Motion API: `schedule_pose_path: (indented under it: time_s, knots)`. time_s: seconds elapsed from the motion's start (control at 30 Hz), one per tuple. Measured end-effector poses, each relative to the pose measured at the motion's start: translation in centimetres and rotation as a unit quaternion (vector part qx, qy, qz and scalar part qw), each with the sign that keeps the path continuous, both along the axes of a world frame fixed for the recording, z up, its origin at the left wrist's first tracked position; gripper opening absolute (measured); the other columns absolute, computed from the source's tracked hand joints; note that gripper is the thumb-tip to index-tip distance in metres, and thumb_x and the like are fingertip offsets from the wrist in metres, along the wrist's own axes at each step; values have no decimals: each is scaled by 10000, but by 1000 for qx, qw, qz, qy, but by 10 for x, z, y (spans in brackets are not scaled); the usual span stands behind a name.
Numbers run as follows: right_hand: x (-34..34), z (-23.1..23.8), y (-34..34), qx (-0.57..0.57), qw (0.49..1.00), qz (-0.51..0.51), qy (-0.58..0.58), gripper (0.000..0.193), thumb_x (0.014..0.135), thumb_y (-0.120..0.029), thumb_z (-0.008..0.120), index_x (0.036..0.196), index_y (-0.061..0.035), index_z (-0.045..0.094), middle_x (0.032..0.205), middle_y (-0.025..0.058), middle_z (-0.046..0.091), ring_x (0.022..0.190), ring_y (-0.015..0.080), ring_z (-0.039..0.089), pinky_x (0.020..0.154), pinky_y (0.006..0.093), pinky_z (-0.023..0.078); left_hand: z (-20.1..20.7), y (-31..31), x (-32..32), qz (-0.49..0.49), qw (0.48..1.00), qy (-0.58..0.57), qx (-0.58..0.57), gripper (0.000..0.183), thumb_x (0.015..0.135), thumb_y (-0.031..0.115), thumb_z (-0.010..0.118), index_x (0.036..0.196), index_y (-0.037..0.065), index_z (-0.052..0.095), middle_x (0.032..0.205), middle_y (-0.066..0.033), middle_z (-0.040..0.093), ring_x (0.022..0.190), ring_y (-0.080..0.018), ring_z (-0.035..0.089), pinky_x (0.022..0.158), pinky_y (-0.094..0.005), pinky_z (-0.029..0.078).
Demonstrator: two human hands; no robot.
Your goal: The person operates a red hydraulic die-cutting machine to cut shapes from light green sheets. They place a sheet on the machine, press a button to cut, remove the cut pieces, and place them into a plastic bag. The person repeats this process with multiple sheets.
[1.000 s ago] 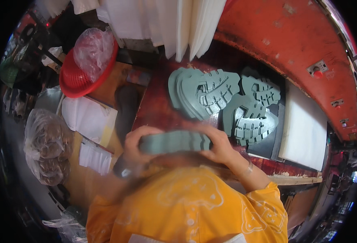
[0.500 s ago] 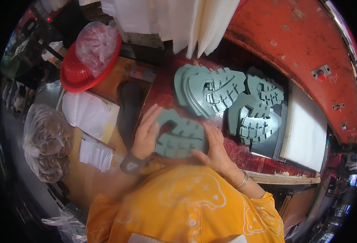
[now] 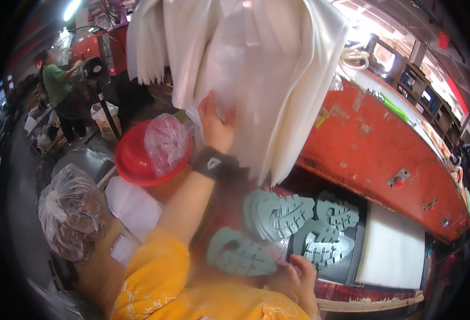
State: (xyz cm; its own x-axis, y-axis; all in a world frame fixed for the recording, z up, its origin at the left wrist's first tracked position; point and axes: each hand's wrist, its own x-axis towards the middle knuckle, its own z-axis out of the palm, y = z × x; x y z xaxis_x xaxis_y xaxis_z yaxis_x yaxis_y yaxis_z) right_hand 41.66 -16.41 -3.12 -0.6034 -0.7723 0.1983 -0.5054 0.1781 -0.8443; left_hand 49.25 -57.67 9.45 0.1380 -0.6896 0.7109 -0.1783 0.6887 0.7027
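Note:
Raised to the hanging translucent plastic sheets (image 3: pixel 256 69), my left hand (image 3: pixel 217 125) has its bent fingers closed at the edge of one, with the fingertips partly covered. My right hand (image 3: pixel 301 274) is low over the red table, loosely curled with thumb and index finger apart, and no held thing shows. To its left lies a grey-green moulded shoe-sole piece (image 3: pixel 240 253) with cut-out slots. Just beyond are a stack of similar sole pieces (image 3: pixel 277 216), another group (image 3: pixel 325 245) and a smaller one (image 3: pixel 338 213).
A red basket (image 3: pixel 131 154) holds crumpled clear plastic (image 3: pixel 165 141) at left. Nearer are white papers (image 3: pixel 133 205) and a clear bag of brown items (image 3: pixel 72 213). A white sheet stack (image 3: pixel 392 248) lies right, below a large red machine panel (image 3: pixel 363 154). Another person (image 3: pixel 59 88) stands far left.
My left hand has left the near sole piece and gone up to the hanging plastic. My right hand has come off that piece, to its right. The view has tilted upward.

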Motion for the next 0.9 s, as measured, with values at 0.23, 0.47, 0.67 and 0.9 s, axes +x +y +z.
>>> schedule_pose_path:
  time_s: [0.23, 0.47, 0.67, 0.9]
  knots:
    - [3, 9, 21, -39, 959, -91, -265, 202, 767, -52, 649, 942, 43, 616, 864, 133, 662, 828, 195, 632, 768, 308, 493, 9, -54, 6, -103, 990, 45, 88, 267, 746, 161, 755, 929, -1, 647, 756, -70, 610, 673, -186, 560, 675, -279, 475]
    - [-31, 27, 17, 33, 997, 66, -29, 292, 863, -130, 631, 1120, 8, 605, 1004, 128, 655, 904, 196, 617, 792, 312, 497, 38, -12, 63, 2, 997, -80, 4, 210, 752, 135, 744, 685, 24, 579, 761, -70, 602, 726, -175, 575, 687, -269, 461]
    - [-32, 90, -27, -35, 982, 164, 85, 149, 755, -48, 639, 894, 4, 626, 858, 105, 650, 831, 228, 626, 756, 344, 485, 46, 61, 122, -101, 978, -109, -148, 171, 780, 112, 691, 739, 20, 552, 977, -136, 602, 902, -250, 579, 797, -297, 449]
    - [103, 148, -155, -235, 893, 330, -196, 501, 846, -56, 539, 1325, -16, 398, 1047, 89, 606, 904, 225, 587, 753, 251, 472, -2, 224, 213, -267, 940, -186, 98, 187, 831, 169, 638, 757, 41, 523, 788, -123, 584, 728, -236, 561, 673, -361, 434]
